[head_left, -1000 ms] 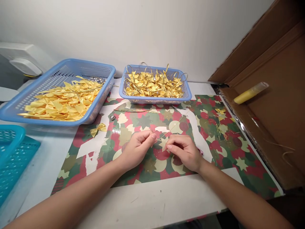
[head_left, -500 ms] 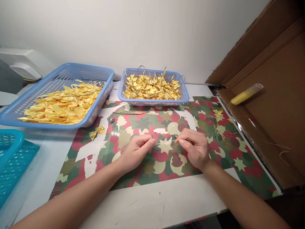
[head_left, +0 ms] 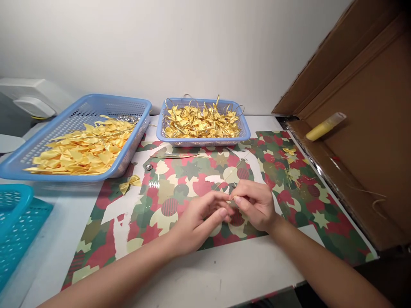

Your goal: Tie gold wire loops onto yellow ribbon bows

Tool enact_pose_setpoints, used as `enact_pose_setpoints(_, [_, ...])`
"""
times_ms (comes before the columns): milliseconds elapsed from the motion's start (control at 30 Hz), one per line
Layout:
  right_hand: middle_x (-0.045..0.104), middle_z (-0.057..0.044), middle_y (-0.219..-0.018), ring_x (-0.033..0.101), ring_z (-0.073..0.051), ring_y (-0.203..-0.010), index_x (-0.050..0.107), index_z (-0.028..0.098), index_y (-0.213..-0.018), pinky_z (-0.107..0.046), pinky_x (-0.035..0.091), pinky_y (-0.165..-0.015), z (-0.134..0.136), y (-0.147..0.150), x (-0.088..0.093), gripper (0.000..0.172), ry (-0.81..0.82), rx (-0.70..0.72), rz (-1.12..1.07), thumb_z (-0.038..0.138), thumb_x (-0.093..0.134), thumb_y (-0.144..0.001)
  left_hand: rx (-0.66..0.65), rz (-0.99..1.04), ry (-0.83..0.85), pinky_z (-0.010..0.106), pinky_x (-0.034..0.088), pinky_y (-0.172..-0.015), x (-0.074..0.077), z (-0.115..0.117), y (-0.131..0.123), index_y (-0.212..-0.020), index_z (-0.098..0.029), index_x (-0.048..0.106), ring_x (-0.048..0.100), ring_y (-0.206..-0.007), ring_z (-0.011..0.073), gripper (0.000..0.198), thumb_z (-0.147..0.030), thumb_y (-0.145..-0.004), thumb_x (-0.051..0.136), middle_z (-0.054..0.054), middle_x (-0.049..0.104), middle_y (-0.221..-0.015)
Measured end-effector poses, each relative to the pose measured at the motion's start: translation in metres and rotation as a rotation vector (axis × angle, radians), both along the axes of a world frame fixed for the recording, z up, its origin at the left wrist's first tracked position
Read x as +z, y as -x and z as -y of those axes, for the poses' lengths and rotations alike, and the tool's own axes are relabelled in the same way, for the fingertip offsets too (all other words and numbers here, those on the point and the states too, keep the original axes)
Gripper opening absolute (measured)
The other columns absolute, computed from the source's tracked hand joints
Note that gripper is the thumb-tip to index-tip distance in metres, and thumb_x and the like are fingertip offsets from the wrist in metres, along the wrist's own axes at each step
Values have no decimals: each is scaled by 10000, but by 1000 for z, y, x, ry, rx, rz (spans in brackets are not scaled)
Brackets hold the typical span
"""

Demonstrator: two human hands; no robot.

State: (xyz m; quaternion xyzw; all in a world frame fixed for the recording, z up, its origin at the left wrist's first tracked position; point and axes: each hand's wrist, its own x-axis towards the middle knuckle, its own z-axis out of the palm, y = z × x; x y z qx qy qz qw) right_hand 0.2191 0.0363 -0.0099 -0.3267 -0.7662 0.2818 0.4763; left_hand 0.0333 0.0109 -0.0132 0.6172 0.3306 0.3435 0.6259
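Observation:
My right hand point(head_left: 255, 205) pinches what looks like a short bit of thin gold cord between thumb and forefinger, mostly hidden by the fingers. Close against it, my left hand point(head_left: 205, 220) has its fingers loosely curved, with the thumb apart from them and nothing visibly gripped. Its fingertips reach the right hand's pinch. Beyond the hands, a fine gold strand point(head_left: 231, 173) runs slantwise over the patterned mat point(head_left: 189, 188). Farther left on the mat are a yellow ribbon bow point(head_left: 130, 184) and small silver bells point(head_left: 149, 167).
Loose gold cords point(head_left: 180, 156) lie before a blue basket point(head_left: 204, 140) of bows with cord loops. A larger blue basket point(head_left: 64, 176) holds yellow bows and silver bells. At left stands a teal basket point(head_left: 27, 222); at right, a cardboard wall point(head_left: 362, 85) with a yellow tube point(head_left: 326, 127).
My left hand has loosened its closed grip and moved right and nearer to me, up to the right hand. The right hand has shifted slightly left and stays pinched.

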Motion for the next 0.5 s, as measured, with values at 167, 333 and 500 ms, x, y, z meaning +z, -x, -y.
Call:
enact_pose_setpoints(167, [578,7,-651,506,-113,-592,634,190,-774,-248,398,-565,-15,-16,9,132,112,-128,313,194,544,-870,78,20,271,212,260,-500,-5,-1,0,-747,-178,456,299,-556,78,347,-450,-962,474,-51,404,-641])
enact_pose_setpoints(333, [641,-35,-888,566,-232,-868,590,200,-852,-354,428,-743,-11,-52,16,274,304,-336,824,394,753,-746,92,35,358,223,230,-510,-9,-3,1,-786,-178,486,268,-570,83,363,-506,-942,484,-55,392,-657])
enact_pose_setpoints(500, [613,-41,-874,544,-221,-818,493,202,-790,-357,406,-725,11,-56,5,176,378,-326,945,309,581,-900,79,41,346,220,251,-517,-4,-4,0,-780,-177,511,283,-571,84,337,-472,-944,493,-57,383,-642])
